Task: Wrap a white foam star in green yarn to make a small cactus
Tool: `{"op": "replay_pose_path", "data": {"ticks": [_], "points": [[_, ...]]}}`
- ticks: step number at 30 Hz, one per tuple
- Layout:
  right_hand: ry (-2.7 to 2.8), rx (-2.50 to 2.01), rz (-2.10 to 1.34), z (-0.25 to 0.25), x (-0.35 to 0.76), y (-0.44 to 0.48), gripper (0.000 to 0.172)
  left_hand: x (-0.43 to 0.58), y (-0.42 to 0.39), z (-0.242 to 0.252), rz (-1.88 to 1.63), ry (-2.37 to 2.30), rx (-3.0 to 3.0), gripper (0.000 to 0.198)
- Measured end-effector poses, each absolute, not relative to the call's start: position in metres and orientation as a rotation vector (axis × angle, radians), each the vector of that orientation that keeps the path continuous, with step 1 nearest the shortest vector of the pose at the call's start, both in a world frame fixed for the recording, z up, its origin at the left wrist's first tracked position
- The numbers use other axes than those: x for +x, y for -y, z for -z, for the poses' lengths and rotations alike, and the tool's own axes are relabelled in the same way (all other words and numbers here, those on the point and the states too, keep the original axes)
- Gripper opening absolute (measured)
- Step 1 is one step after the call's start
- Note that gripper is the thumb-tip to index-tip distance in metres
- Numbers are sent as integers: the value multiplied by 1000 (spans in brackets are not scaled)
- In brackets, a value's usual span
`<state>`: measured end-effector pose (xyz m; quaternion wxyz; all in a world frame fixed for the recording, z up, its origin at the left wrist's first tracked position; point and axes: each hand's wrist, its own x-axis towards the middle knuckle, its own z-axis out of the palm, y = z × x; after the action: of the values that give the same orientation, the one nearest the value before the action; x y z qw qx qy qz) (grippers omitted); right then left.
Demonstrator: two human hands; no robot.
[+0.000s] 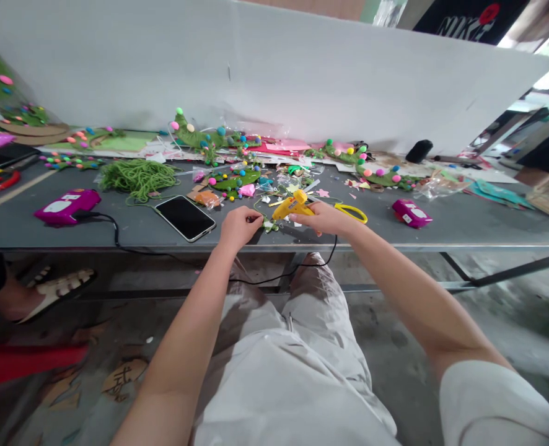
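Note:
A yellow glue gun (287, 207) is gripped in my right hand (325, 218), its nozzle pointing left and down. Just under the nozzle lies a small green yarn-wrapped piece (269, 225) with a pale patch on it. The fingertips of my left hand (241, 225) are pinched together at that piece's left end. From the glue gun a black cord (297, 267) hangs below the table edge and runs left. Yellow-handled scissors (351, 212) rest just beyond my right wrist.
Left of my hands are a phone (186, 217), green yarn (139, 178) and a purple box (68, 206) with a black cord. Another purple box (411, 212) sits right. Green shapes with pompoms (237, 180) and paper scraps lie behind. A white partition (265, 68) closes the back.

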<state>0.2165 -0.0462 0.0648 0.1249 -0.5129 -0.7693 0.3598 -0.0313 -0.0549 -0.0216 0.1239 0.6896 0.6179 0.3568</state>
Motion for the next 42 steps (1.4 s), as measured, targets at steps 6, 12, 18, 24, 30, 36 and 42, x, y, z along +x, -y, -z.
{"op": "replay_pose_path", "data": {"ticks": [6,12,18,24,30,36,42], "points": [[2266,-1501,-1036,-69,218,48,38,-32,54,23,-1035,-1805,2010,17],[2289,-1501,-1036,-69,221,47,39,-31,54,23,-1034,-1813,2000,16],[2321,-1493,-1060,-68,223,45,40,-31,54,24,-1021,-1826,1996,17],[2366,-1506,-1034,-71,224,48,45,-31,53,23,-1006,-1830,1992,17],[2340,-1465,-1059,-71,224,46,44,-30,55,21,-1016,-1824,1984,16],[2324,-1496,-1045,-68,227,41,41,-30,55,22,-1032,-1813,1983,16],[2301,-1475,-1057,-68,226,43,42,-30,55,22,-1027,-1819,1985,16]]}}
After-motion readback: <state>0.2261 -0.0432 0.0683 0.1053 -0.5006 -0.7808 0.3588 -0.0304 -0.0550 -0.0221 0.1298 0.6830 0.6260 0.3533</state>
